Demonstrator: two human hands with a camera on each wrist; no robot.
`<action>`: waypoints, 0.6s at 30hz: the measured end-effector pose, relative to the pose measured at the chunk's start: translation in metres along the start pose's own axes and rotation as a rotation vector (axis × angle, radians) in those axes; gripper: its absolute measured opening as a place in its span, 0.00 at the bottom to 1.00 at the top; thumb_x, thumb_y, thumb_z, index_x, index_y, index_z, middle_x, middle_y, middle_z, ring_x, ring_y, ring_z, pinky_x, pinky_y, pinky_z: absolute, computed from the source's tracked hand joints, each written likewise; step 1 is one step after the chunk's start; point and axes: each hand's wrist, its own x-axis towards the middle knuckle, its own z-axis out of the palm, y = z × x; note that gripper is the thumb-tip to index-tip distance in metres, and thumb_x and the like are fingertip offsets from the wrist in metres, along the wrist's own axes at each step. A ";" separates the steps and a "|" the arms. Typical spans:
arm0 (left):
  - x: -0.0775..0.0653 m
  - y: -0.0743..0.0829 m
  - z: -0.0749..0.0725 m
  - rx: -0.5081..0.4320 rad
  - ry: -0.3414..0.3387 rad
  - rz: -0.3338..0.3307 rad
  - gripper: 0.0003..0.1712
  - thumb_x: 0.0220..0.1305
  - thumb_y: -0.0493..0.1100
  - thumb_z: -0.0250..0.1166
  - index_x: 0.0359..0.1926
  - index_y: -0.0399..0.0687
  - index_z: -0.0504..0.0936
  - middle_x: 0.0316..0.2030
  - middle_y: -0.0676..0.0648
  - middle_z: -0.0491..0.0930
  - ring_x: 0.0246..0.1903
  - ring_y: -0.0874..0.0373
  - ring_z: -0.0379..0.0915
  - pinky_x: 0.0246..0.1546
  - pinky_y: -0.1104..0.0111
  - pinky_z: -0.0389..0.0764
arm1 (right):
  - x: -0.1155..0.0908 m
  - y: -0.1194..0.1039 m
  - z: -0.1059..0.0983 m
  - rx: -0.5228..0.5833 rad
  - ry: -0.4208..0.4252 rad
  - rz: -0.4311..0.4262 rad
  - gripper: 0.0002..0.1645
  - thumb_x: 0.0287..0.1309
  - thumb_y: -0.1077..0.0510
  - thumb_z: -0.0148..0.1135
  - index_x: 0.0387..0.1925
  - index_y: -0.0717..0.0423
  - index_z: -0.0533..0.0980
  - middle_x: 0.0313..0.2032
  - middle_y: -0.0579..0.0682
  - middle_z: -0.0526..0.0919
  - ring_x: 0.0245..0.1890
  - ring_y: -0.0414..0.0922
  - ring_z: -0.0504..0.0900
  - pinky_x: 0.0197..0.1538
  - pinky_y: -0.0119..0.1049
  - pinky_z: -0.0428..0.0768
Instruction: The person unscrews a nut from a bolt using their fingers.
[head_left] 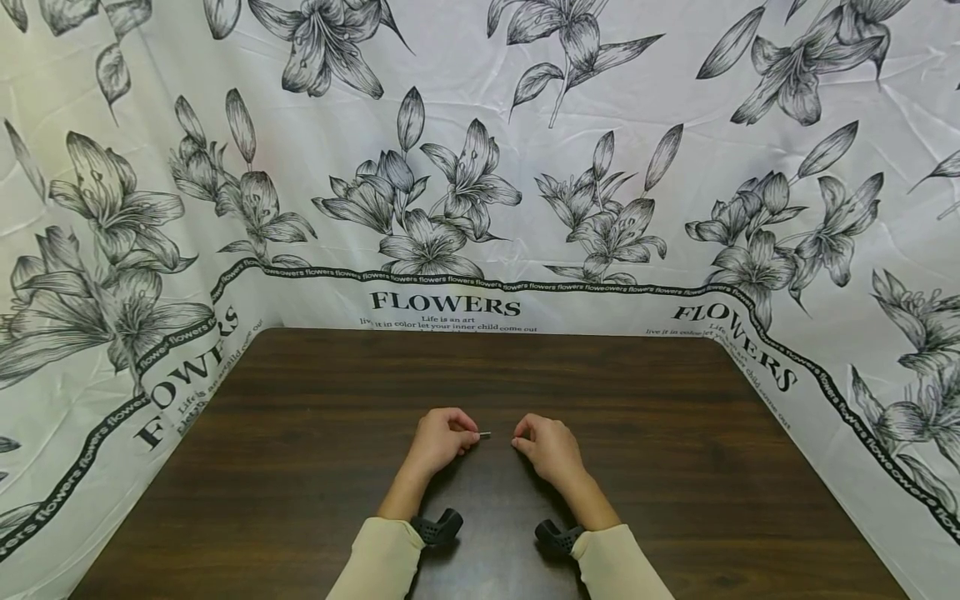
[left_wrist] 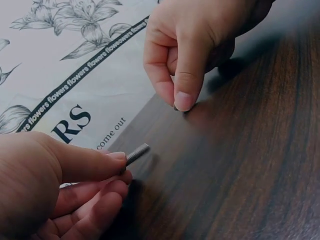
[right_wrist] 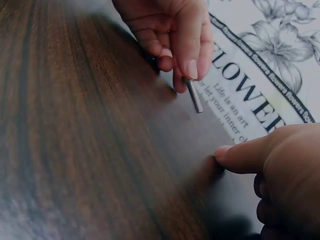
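Note:
Between thumb and index finger, my left hand (head_left: 442, 439) pinches a bolt (left_wrist: 137, 153). Its silver threaded shank points toward the right hand, and its other end is hidden by the fingertips. My right hand (head_left: 550, 450) faces it across a small gap, thumb and index finger pressed together. A sliver of a small metal piece (left_wrist: 175, 107) shows at those fingertips in the left wrist view; the rest is covered, so I cannot tell its kind. Both hands are held low over the table, the bolt apart from the right fingertips.
A dark brown wood-grain table (head_left: 315, 500) lies under both hands. Behind it and along its sides hangs a white curtain (head_left: 465, 217) with black flower prints and lettering. Each wrist wears a black camera mount, the left one (head_left: 438, 527) beside a pale sleeve (head_left: 386, 554).

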 end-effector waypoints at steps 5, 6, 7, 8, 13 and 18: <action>0.000 -0.002 0.003 0.048 0.021 0.004 0.05 0.52 0.34 0.74 0.27 0.46 0.85 0.20 0.52 0.81 0.17 0.59 0.74 0.19 0.66 0.78 | 0.000 0.000 0.000 0.002 0.024 -0.006 0.07 0.53 0.52 0.73 0.29 0.44 0.79 0.15 0.39 0.68 0.15 0.37 0.66 0.18 0.33 0.66; 0.001 -0.003 0.003 0.056 0.023 0.010 0.05 0.52 0.34 0.74 0.27 0.46 0.85 0.20 0.53 0.80 0.17 0.59 0.74 0.19 0.66 0.78 | 0.001 0.000 0.000 0.002 0.026 -0.007 0.08 0.52 0.52 0.73 0.29 0.44 0.79 0.15 0.38 0.68 0.15 0.37 0.66 0.18 0.33 0.65; 0.001 -0.003 0.003 0.062 0.027 0.014 0.05 0.52 0.34 0.74 0.27 0.47 0.85 0.20 0.53 0.80 0.17 0.59 0.74 0.19 0.66 0.77 | 0.001 0.000 0.000 0.003 0.023 -0.006 0.08 0.52 0.52 0.73 0.29 0.44 0.79 0.15 0.38 0.68 0.15 0.37 0.66 0.18 0.33 0.66; 0.001 -0.004 0.003 0.066 0.029 0.017 0.05 0.51 0.35 0.74 0.27 0.47 0.85 0.20 0.53 0.80 0.17 0.59 0.74 0.19 0.66 0.77 | 0.001 0.000 0.000 0.002 0.019 -0.005 0.08 0.52 0.52 0.73 0.29 0.43 0.79 0.15 0.38 0.68 0.15 0.37 0.66 0.18 0.33 0.66; 0.001 -0.006 0.003 0.082 0.040 0.022 0.06 0.50 0.34 0.74 0.28 0.46 0.85 0.20 0.53 0.80 0.16 0.59 0.73 0.19 0.66 0.77 | 0.001 0.002 -0.001 0.026 -0.008 -0.007 0.07 0.51 0.54 0.74 0.29 0.44 0.80 0.15 0.39 0.68 0.15 0.37 0.66 0.18 0.32 0.66; 0.001 -0.005 0.004 0.090 0.045 0.015 0.07 0.49 0.32 0.74 0.28 0.46 0.85 0.21 0.53 0.80 0.16 0.59 0.73 0.19 0.66 0.77 | 0.001 0.003 -0.003 0.057 -0.014 -0.018 0.07 0.51 0.56 0.74 0.29 0.45 0.80 0.15 0.39 0.67 0.16 0.37 0.66 0.19 0.32 0.66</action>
